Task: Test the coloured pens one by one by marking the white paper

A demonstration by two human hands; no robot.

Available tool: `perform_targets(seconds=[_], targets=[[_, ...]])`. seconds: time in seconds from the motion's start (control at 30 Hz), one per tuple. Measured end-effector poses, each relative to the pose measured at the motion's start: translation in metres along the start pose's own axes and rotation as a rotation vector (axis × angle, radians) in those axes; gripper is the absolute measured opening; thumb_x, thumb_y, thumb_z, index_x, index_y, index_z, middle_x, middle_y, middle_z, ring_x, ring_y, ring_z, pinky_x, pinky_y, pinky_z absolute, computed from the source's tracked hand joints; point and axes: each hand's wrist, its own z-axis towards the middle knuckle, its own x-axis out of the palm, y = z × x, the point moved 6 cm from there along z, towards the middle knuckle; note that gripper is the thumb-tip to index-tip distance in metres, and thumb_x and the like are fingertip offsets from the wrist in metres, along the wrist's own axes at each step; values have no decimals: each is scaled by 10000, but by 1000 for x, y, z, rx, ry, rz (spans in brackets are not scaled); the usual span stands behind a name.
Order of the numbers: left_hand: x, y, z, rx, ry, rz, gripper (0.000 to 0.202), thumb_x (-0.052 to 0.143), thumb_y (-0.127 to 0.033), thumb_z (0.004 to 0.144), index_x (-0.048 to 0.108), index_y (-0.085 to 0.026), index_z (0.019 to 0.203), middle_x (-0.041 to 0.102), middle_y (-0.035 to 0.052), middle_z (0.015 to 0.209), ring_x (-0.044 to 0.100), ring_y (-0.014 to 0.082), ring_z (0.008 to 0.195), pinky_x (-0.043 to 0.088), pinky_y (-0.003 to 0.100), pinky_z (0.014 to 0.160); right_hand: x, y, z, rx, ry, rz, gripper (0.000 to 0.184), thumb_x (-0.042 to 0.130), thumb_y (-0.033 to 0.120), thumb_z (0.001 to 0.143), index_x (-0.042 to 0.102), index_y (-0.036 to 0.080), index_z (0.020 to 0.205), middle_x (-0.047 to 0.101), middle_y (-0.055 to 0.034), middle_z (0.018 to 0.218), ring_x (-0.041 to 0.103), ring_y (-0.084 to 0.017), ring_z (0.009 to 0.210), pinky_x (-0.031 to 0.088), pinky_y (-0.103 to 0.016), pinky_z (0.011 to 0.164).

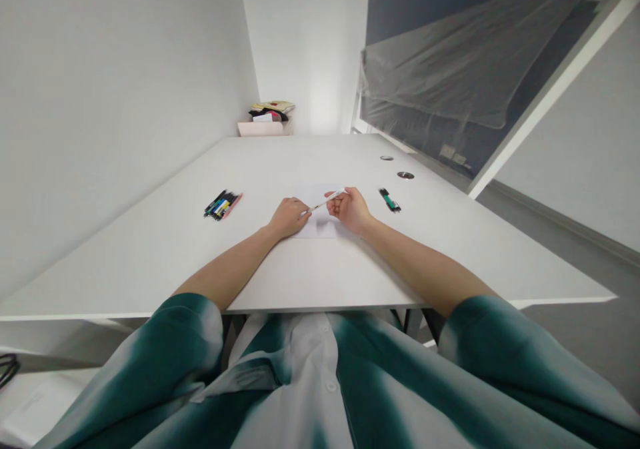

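Observation:
A slim white pen (pixel 327 200) slants up to the right between my two hands, above a sheet of white paper (pixel 323 232). Its lower left end is pinched by the thumb and fingers of my left hand (pixel 290 216), which rests at the paper's left side. The fingers of my right hand (pixel 351 209) grip its upper right end, over the paper's right side. Whether the pen is capped is too small to tell. Off to the left lies a bunch of pens (pixel 223 205) in black, green, yellow, blue and pink. A few black and green pens (pixel 389 200) lie right of my right hand.
The white table (pixel 280 272) reaches from my lap to the far wall. A pink box (pixel 261 128) with folded cloth stands at its far end. Two round cable covers (pixel 405 175) sit near the right edge, beside a dark panel (pixel 440 69) covered in plastic film.

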Motion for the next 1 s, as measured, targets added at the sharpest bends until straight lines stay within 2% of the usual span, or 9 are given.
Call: perform_targets(seconds=[0.2, 0.33, 0.4, 0.5, 0.57, 0.63, 0.83, 1.0], targets=[[-1, 2, 1, -47, -16, -13, 306, 486, -302, 911, 744, -175, 1013, 741, 119, 1046, 620, 269, 1060, 436, 441, 964, -1, 2, -1, -3, 15, 33, 575, 246, 527, 920, 672, 153, 820, 635, -72, 606, 541, -171, 558, 442, -294, 612], [-1, 6, 1, -65, -18, 10, 302, 497, -294, 904, 748, -173, 1021, 743, 120, 1042, 618, 274, 1070, 435, 444, 964, -4, 1, -1, 40, 62, -30, 593, 314, 607, 911, 686, 147, 872, 681, -90, 657, 574, -179, 579, 459, -309, 630], [-2, 10, 0, -83, -20, 30, 302, 502, -289, 899, 749, -172, 1027, 744, 115, 1049, 617, 274, 1063, 435, 444, 958, -5, -1, -1, 94, 90, -143, 521, 411, 583, 899, 695, 148, 879, 710, -101, 697, 604, -180, 606, 466, -304, 637], [-5, 16, -1, -106, -27, 53, 294, 521, -292, 884, 757, -177, 1016, 749, 115, 1034, 617, 276, 1046, 429, 453, 953, -5, -1, -3, 105, 128, -419, 280, 598, 412, 848, 708, 159, 897, 750, -92, 785, 644, -168, 658, 460, -272, 629], [-6, 18, -1, -101, -34, 65, 284, 531, -291, 875, 762, -182, 998, 752, 118, 1008, 616, 281, 1035, 420, 466, 951, -3, 0, -5, 60, 166, -595, 194, 665, 293, 799, 704, 174, 947, 763, -74, 834, 661, -162, 688, 453, -257, 630], [-9, 17, -1, -83, -43, 70, 271, 535, -279, 866, 764, -191, 981, 753, 116, 990, 613, 285, 1033, 410, 475, 952, 1, 2, -7, -1, 193, -743, 218, 684, 228, 769, 690, 186, 982, 764, -53, 813, 663, -163, 693, 449, -256, 636], [-15, 10, -1, -35, -59, 76, 272, 527, -237, 853, 756, -215, 998, 747, 105, 1026, 594, 280, 1063, 382, 478, 978, 16, 11, -16, -302, 172, -1261, 127, 708, 197, 735, 719, 224, 858, 714, 9, 680, 591, -151, 613, 398, -261, 644], [-18, 7, -1, -18, -70, 58, 311, 504, -221, 869, 739, -208, 1072, 735, 104, 1108, 584, 287, 1092, 379, 489, 980, 22, 12, -19, -356, 145, -1382, 101, 685, 189, 758, 742, 217, 838, 690, -21, 694, 578, -171, 632, 393, -287, 673]])
